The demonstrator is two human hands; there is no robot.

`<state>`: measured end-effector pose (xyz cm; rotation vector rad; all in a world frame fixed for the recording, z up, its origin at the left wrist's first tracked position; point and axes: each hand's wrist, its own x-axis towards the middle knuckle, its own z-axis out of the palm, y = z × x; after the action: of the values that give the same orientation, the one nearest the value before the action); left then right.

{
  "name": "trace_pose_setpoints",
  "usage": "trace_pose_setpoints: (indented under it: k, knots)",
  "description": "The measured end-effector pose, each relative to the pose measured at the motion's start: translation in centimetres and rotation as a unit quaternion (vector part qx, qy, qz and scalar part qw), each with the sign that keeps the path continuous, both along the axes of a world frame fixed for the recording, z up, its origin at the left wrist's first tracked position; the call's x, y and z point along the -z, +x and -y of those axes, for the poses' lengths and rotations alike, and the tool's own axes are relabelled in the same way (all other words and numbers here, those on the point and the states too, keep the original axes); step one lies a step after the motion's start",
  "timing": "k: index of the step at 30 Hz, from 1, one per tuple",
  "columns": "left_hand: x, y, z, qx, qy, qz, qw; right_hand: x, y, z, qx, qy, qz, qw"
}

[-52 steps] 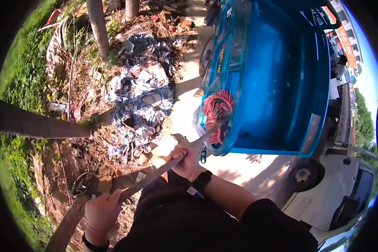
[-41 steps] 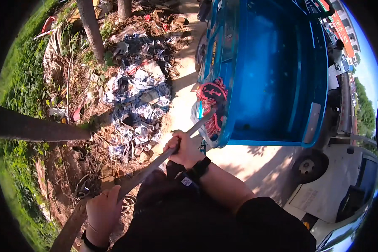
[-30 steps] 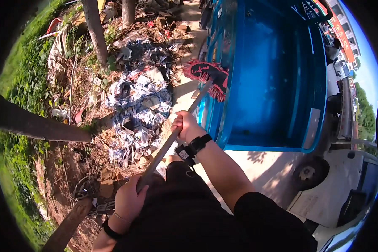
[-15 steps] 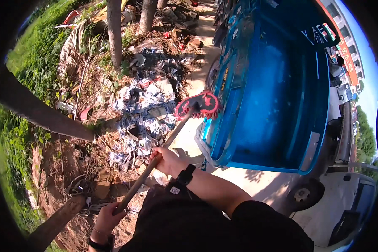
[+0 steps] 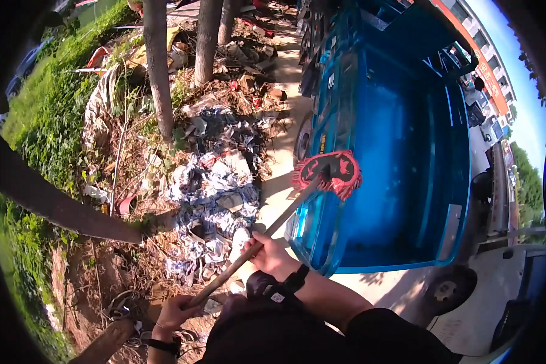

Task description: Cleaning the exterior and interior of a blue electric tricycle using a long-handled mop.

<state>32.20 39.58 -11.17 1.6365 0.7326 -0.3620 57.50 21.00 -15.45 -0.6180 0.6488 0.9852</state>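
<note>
A mop with a long wooden handle slants up and to the right from my hands. Near its lower end, my left hand is closed around the handle. Farther up the same pole my right hand grips it. The flat oval mop head, black in the middle with a red fringe, is over the side rail of a blue truck bed. Whether the fringe touches the rail cannot be made out. Wet-looking bright patches show on the bed's floor.
Left of the truck lies a heap of crumpled paper and rags on dirt. Several tree trunks rise there, one leaning trunk nearer on the left. A white vehicle stands close at the lower right, and an orange-fronted building lies beyond.
The mop head has swung to the right, from beside the truck to over its side rail. Both hands have shifted right with the handle, and my view has moved slightly.
</note>
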Motion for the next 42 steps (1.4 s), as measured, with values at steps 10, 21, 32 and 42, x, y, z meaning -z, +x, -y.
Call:
trace_pose_setpoints:
  k: [10, 21, 32, 42]
  knots:
    - [1.0, 16.7, -3.3, 0.107, 0.017, -0.022, 0.994, -0.9, 13.7, -2.9, 0.073, 0.003, 0.040, 0.997]
    - [-3.8, 28.9, -7.1, 0.122, 0.097, 0.000, 0.988, -5.6, 25.8, -7.2, 0.117, 0.020, 0.009, 0.993]
    - [-7.1, 34.8, -13.3, 0.178, 0.177, 0.039, 0.967, -7.5, 30.1, -10.7, 0.128, 0.028, -0.042, 0.991]
    - [-1.0, 50.2, -22.5, 0.241, 0.125, 0.012, 0.962, -6.2, 43.7, -16.6, 0.197, -0.027, -0.004, 0.980]
